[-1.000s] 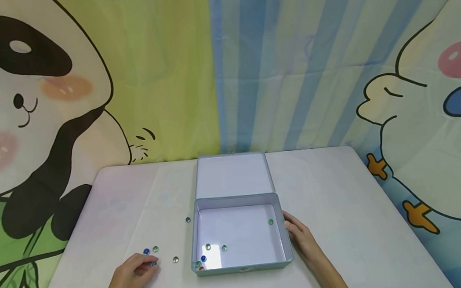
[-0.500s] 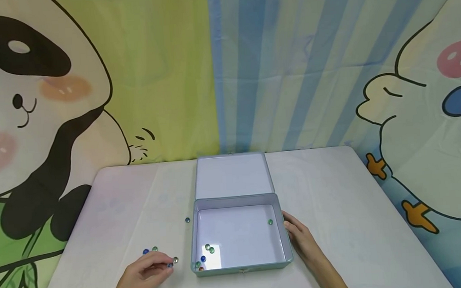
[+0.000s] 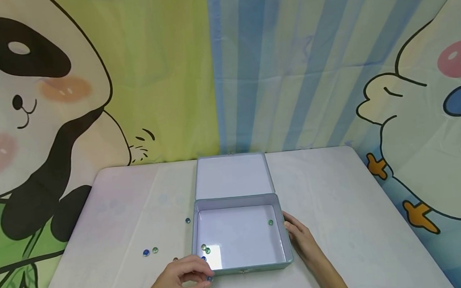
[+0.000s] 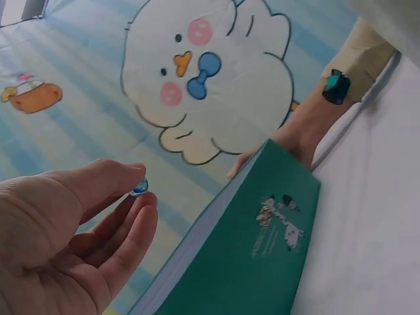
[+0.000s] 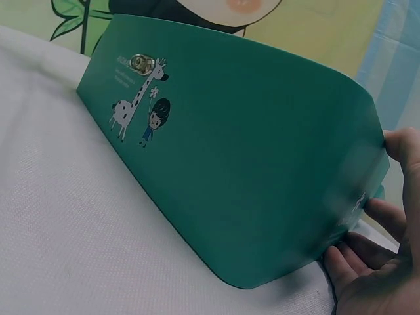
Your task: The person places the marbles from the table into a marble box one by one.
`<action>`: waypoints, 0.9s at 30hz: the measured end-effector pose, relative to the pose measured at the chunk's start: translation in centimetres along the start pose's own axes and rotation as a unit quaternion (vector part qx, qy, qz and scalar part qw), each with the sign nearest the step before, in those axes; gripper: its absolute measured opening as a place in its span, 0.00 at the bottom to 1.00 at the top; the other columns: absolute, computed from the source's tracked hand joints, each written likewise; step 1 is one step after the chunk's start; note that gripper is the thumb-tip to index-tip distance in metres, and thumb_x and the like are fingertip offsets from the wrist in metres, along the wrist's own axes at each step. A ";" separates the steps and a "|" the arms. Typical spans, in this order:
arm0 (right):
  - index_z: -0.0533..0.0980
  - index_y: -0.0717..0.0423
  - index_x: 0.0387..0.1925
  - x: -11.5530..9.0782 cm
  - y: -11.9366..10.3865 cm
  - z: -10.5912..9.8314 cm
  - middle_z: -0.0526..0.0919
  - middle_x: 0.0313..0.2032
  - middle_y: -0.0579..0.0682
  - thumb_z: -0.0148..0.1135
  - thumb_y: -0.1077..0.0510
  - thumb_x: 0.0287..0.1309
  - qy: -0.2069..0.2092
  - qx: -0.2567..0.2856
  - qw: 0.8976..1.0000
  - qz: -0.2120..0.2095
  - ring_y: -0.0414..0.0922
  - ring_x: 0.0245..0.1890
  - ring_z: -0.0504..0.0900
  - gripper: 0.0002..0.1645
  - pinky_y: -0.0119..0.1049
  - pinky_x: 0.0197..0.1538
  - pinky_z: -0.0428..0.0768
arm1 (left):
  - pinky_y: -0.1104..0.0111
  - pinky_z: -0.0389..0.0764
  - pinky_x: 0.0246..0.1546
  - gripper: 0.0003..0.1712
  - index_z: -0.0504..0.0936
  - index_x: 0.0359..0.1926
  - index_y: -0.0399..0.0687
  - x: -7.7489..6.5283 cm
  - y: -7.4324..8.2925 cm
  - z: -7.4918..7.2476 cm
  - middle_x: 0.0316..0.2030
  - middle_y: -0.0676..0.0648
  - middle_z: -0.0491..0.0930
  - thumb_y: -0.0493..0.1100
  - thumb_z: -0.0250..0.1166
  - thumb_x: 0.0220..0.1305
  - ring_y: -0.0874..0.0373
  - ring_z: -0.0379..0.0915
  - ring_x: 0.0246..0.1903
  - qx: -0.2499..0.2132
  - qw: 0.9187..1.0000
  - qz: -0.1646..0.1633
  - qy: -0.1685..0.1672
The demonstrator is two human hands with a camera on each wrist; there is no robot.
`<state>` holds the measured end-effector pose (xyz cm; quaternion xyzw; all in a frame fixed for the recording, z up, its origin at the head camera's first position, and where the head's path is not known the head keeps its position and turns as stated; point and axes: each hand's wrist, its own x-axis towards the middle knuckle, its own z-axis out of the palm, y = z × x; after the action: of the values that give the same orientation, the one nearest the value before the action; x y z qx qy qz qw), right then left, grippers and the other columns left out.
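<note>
My left hand (image 3: 179,279) pinches a blue glass marble (image 4: 140,188) between thumb and fingertips, at the front left corner of a green tin box (image 3: 254,269). That corner is hidden behind the hand in the head view. Inside the box lie several marbles, among them a green marble (image 3: 270,222) near the right wall and another green marble (image 3: 207,250) at the left. My right hand (image 3: 301,236) rests against the box's right side, its thumb at the rim and its fingertips lower on the wall (image 5: 354,210).
The box's lid (image 3: 234,175) lies folded back behind it. Left of the box on the white table (image 3: 336,190) are a blue marble (image 3: 146,252), a pale green marble (image 3: 155,250) and a dark blue marble (image 3: 187,220). One more marble (image 3: 175,259) peeks out behind the left hand.
My left hand has picked the blue marble off the table and carried it right to the box's front left corner. A green marble in the box has rolled left. The right hand stays put.
</note>
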<state>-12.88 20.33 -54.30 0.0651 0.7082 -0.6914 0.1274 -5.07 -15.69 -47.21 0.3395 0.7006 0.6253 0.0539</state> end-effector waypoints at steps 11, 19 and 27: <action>0.58 0.63 0.71 -0.3 -0.3 -0.4 0.57 0.73 0.62 0.50 0.51 0.69 -0.003 0.014 1.000 -0.012 0.59 0.75 0.54 0.35 0.13 0.54 0.68 | 0.72 0.84 0.40 0.07 0.83 0.43 0.53 7.4 -0.6 -0.7 0.39 0.50 0.83 0.45 0.66 0.64 0.69 0.79 0.36 0.045 0.989 -0.089 -0.112; 0.58 0.64 0.71 -0.2 -0.2 -0.5 0.58 0.72 0.62 0.50 0.51 0.69 0.002 0.018 1.000 -0.013 0.59 0.74 0.55 0.35 0.14 0.55 0.69 | 0.74 0.81 0.39 0.09 0.86 0.42 0.50 15.6 -3.7 -1.4 0.38 0.53 0.85 0.46 0.68 0.61 0.66 0.80 0.36 0.089 0.958 -0.203 -0.180; 0.59 0.65 0.70 0.0 0.1 0.0 0.59 0.72 0.64 0.52 0.52 0.68 -0.002 0.028 1.000 -0.014 0.60 0.73 0.57 0.35 0.15 0.55 0.69 | 0.76 0.80 0.34 0.09 0.86 0.40 0.42 19.7 -8.0 1.4 0.36 0.52 0.86 0.40 0.70 0.58 0.67 0.78 0.32 0.143 0.933 -0.220 -0.245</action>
<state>-12.88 20.38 -54.36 0.0571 0.6893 -0.7126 0.1177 -22.72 -3.67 -47.96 0.3239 0.8047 0.3882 0.3112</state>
